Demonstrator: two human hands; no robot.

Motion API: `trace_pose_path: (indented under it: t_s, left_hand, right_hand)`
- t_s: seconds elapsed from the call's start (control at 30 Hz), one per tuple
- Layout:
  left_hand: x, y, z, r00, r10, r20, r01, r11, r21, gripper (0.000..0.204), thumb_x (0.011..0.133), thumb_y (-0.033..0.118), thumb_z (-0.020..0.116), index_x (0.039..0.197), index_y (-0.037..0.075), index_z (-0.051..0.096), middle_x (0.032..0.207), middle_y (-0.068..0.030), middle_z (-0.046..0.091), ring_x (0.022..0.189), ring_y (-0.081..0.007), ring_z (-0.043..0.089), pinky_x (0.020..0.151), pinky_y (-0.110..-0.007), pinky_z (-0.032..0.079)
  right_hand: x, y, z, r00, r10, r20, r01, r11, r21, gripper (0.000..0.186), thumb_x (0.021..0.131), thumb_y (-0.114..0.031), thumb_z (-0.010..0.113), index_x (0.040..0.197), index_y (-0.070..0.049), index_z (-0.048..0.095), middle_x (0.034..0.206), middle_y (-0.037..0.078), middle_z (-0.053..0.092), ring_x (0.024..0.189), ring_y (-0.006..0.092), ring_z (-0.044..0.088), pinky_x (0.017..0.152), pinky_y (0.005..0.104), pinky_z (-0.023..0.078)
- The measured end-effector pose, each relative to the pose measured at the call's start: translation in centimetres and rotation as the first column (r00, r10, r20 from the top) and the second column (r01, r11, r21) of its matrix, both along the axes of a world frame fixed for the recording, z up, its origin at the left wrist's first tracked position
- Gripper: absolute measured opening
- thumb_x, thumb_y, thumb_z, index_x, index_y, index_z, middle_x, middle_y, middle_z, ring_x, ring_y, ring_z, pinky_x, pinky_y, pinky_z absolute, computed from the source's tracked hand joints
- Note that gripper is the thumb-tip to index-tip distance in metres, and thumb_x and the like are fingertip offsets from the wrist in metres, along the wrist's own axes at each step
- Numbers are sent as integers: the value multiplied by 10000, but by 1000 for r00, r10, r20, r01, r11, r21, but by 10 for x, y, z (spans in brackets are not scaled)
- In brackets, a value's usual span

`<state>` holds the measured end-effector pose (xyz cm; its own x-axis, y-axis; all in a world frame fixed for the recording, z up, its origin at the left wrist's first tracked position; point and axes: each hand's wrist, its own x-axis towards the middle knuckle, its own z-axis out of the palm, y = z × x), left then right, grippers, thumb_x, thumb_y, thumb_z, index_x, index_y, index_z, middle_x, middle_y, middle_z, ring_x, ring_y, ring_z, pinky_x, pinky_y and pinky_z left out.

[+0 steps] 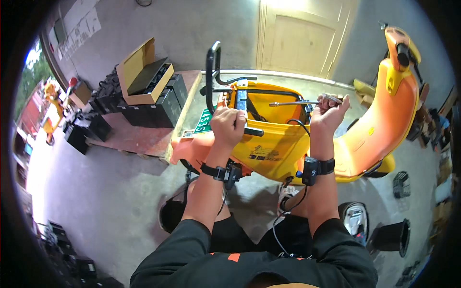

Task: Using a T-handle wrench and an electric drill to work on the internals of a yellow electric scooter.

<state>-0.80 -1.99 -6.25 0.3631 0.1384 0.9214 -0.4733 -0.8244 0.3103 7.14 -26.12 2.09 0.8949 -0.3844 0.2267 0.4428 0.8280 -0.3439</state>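
A yellow and orange electric scooter stands side-on before me, its seat off and the yellow compartment uncovered. My left hand is closed around the black tubular rear rack at the scooter's tail, above the green plate. In my right hand, a metal socket wrench is gripped by its handle end. Its long shaft points left over the compartment, apart from the rack. Fingers partly hide the handle.
At the left, an open cardboard box rests on black boxes on a pallet. A black bin and a wire basket are on the floor at the right. Behind the scooter are a wall and a door.
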Motion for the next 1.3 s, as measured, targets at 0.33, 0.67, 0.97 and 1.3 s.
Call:
trace_pose_path:
  t_s: [0.33, 0.67, 0.97, 1.3]
  left_hand:
    - [38, 21, 92, 564, -140, -814, 138, 988, -74, 329, 989, 239, 544, 869, -48, 650, 765, -75, 663, 651, -122, 629, 632, -274, 501]
    - [169, 27, 94, 361, 352, -863, 218, 868, 446, 319, 880, 67, 624, 1198, 52, 648, 1110, -158, 697, 996, -282, 666, 884, -369, 521]
    - [204, 46, 81, 270, 448, -852, 335, 786, 520, 304, 770, 124, 752, 1060, 43, 712, 996, -143, 724, 918, -269, 685, 855, -359, 524]
    - [215, 57, 75, 187, 345, -920, 220, 898, 381, 201, 764, 82, 755, 959, 41, 729, 870, -78, 718, 815, -193, 646, 778, -330, 512]
  right_hand:
    - [33, 15, -16, 1000, -5, -15, 2, 983, -182, 227, 1002, -271, 551, 864, -114, 460, 727, -39, 412, 632, 57, 385, 558, 224, 353]
    - [36, 21, -31, 975, -49, -218, -6, 969, -245, 270, 1016, -287, 509, 876, -58, 487, 656, -39, 425, 558, 60, 379, 515, 240, 339]
    - [29, 25, -47, 969, -56, -242, -46, 916, -398, 265, 1020, -265, 507, 899, -29, 516, 656, -34, 464, 577, 46, 420, 518, 235, 346]
    - [41, 24, -50, 938, -31, -346, -123, 902, -415, 367, 988, -330, 525, 890, 24, 527, 688, 27, 529, 620, 103, 490, 569, 286, 407]
